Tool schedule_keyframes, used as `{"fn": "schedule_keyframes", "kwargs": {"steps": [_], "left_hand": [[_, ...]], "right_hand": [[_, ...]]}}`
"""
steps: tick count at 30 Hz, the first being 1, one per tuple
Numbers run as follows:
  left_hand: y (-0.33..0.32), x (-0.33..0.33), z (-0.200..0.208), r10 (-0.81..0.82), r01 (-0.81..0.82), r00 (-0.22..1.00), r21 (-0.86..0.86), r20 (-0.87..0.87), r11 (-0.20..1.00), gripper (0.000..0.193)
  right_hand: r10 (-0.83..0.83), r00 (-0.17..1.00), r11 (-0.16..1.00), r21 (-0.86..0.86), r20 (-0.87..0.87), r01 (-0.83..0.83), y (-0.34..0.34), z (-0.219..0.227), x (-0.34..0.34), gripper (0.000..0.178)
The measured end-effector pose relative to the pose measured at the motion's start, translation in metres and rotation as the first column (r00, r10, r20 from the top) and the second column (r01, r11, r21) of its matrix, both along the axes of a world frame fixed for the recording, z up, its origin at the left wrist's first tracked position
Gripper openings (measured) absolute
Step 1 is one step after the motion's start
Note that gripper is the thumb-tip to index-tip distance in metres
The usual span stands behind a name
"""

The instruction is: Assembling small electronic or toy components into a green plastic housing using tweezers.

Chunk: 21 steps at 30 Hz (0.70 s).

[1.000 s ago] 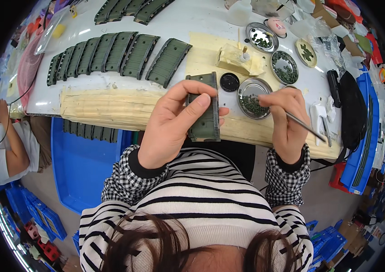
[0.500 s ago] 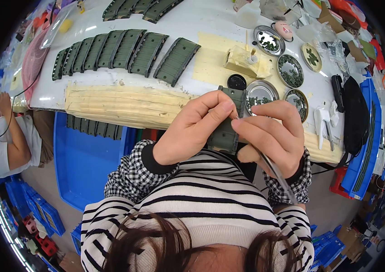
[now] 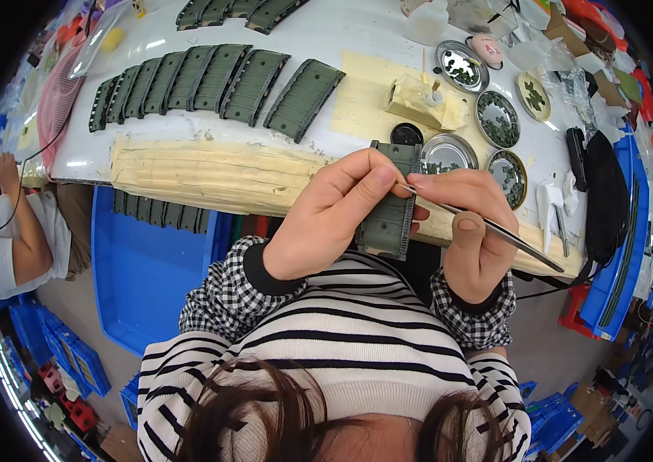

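In front of my chest is a dark green model panel (image 3: 388,223) with ribbed edges, standing out past the table edge. My left hand (image 3: 330,212) is in front of its left part, thumb and forefinger pinched together; whatever is between them is too small to make out. My right hand (image 3: 476,231) grips metal tweezers (image 3: 515,240). Their tip reaches the left fingertips, and the back end points down to the right. Beside the hands are a small black dish (image 3: 405,134) and a round metal dish (image 3: 450,143) holding small green parts.
More green panels (image 3: 195,81) lie in a row at left. Dishes of small green pieces (image 3: 499,119) stand at right, near a tape-covered block (image 3: 419,104). A padded strip (image 3: 211,175) lines the table edge. Below is a blue bin (image 3: 138,285). Another person's arm (image 3: 26,223) shows at far left.
My right hand has turned, swinging the tweezers' back end up and to the right. The right thumb now shows. My left hand keeps its pinch in nearly the same place.
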<state>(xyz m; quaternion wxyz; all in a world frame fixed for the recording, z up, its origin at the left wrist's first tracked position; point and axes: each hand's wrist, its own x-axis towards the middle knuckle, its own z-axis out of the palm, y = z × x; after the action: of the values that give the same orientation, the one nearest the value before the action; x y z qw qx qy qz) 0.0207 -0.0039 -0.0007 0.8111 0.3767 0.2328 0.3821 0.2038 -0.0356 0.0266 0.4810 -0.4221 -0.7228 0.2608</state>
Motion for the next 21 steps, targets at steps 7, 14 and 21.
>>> {"fn": "schedule_keyframes", "kwargs": {"steps": [7,14,21], "left_hand": [[-0.001,-0.001,-0.001,0.001,0.000,1.000,0.022,-0.004,1.000,0.027],[-0.004,0.001,-0.003,0.001,0.001,0.999,-0.057,0.032,0.998,0.028],[-0.002,-0.009,0.009,0.065,-0.065,0.998,-0.074,0.001,0.995,0.035]], "right_hand": [[0.007,1.000,1.000,0.008,-0.023,-0.007,0.001,-0.002,-0.001,0.030],[-0.008,0.992,0.995,-0.101,-0.125,-0.005,-0.002,0.000,-0.005,0.030],[-0.239,0.963,0.971,-0.021,-0.125,0.238,0.008,-0.015,-0.003,0.026]]}}
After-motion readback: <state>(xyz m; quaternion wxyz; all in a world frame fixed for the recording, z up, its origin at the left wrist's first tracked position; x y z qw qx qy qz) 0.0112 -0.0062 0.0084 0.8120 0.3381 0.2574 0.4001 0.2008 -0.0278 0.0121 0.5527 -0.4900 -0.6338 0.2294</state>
